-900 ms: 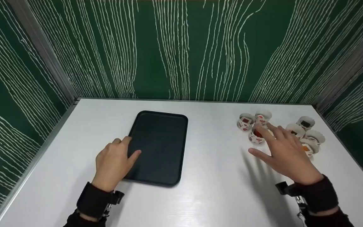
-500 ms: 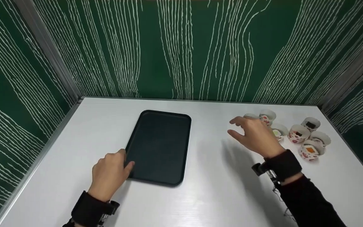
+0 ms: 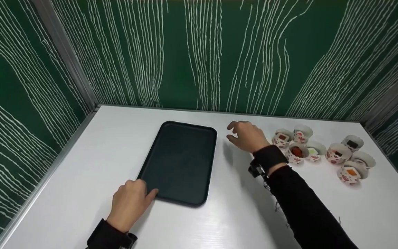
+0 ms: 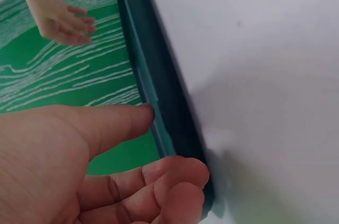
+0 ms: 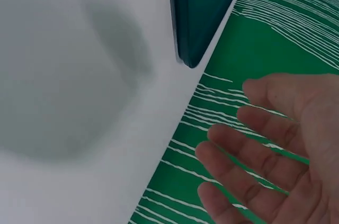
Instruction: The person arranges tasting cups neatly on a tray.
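A dark rectangular tray [image 3: 181,162] lies on the white table. At its near left corner is my left hand [image 3: 129,204]. In the left wrist view, the thumb of my left hand [image 4: 106,166] meets the tray's rim [image 4: 153,70] on one side, with curled fingers on the other. My right hand [image 3: 247,136] is held above the table, just beyond the tray's right edge, holding nothing. Its fingers [image 5: 238,176] are spread and slightly bent in the right wrist view, apart from the tray [image 5: 204,12].
Patterned paper cups with small pieces inside stand on the right in two clusters, one around a cup with a red piece [image 3: 296,153], the other around a cup with an orange piece [image 3: 351,173]. Green panels [image 3: 174,69] with white lines wall the table [image 3: 192,228].
My right hand has moved left from over the cups toward the tray. My left hand has slid along the tray's left edge to its near corner.
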Motion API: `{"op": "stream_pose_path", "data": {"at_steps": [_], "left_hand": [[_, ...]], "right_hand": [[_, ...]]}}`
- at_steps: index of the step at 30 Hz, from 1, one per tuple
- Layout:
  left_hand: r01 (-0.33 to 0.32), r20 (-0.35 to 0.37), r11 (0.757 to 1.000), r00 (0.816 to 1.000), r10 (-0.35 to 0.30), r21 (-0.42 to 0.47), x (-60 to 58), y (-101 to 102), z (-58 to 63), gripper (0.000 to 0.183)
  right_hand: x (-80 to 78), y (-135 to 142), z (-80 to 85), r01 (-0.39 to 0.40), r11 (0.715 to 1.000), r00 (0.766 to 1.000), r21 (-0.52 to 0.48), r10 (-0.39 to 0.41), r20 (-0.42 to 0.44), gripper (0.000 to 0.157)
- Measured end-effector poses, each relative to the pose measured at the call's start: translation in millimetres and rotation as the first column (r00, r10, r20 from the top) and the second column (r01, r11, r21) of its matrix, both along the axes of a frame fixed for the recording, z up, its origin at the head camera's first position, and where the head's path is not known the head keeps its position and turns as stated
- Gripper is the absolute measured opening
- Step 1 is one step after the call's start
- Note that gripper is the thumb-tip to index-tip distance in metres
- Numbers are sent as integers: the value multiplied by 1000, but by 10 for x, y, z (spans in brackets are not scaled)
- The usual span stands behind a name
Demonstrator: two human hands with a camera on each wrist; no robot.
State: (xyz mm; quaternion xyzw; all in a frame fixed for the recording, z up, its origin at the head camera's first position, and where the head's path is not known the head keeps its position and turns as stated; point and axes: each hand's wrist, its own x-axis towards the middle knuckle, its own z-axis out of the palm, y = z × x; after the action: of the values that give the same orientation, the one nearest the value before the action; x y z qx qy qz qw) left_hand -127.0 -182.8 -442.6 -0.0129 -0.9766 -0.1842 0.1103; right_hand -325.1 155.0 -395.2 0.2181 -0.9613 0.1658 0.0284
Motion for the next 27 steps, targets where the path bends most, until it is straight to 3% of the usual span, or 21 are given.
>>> {"op": "stream_pose_path", "data": {"at_steps": [7, 16, 21, 27], "left_hand": [[-21, -7, 1000, 1000, 21, -5, 8, 4, -32, 49], [-32, 38, 999, 999, 31, 25, -10, 13, -41, 50], [-40, 51, 998, 998, 37, 40, -20, 9, -46, 51], [-36, 52, 998, 998, 33, 51, -26, 0, -64, 53]], "right_hand": [[-195, -294, -41, -32, 999, 996, -19, 33, 84, 41], [-256, -514, -240, -68, 997, 968, 23, 61, 242, 54], [-271, -558, -321, -96, 995, 965, 26, 86, 246, 54], [-306, -566, -429, -134, 989, 975, 62, 120, 188, 54]]}}
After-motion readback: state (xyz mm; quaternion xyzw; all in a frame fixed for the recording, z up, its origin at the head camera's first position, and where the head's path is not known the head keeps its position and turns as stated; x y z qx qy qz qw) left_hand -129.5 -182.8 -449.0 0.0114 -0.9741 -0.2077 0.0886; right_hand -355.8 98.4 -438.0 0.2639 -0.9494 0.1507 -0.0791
